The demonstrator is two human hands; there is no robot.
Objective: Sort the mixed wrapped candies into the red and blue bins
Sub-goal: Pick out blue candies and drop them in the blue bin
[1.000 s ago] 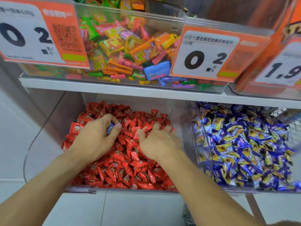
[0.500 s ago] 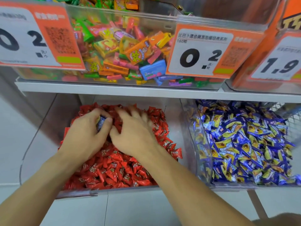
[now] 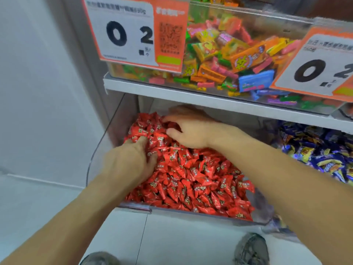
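The red candies (image 3: 191, 175) lie heaped in a clear bin (image 3: 99, 150) on the lower shelf, filling it from the back wall down to the front lip. Both hands are in this heap. The left hand (image 3: 129, 163) lies palm down on the left part of the pile, its fingers bent and pushed down among the wrappers, thumb toward the middle; whether it has hold of any one candy cannot be told, since the fingertips are buried. The right hand (image 3: 191, 129) reaches across to the far back of the same bin, fingers fairly straight and spread, pointing left, resting on top of the wrappers with the thumb held apart below them; nothing can be seen pinched in it (the fingers there are a little blurred). To the right, past the clear side wall, the neighbouring bin holds the blue candies (image 3: 321, 155), blue and yellow wrappers piled high and cut off by the frame edge. Above both runs a white shelf (image 3: 191, 96) carrying a clear box of mixed bright sweets (image 3: 229, 54), with two orange and white price cards (image 3: 137, 33) hung on its front. At the bottom, two grey shoes (image 3: 252, 249) stand on a pale tiled floor (image 3: 172, 236).
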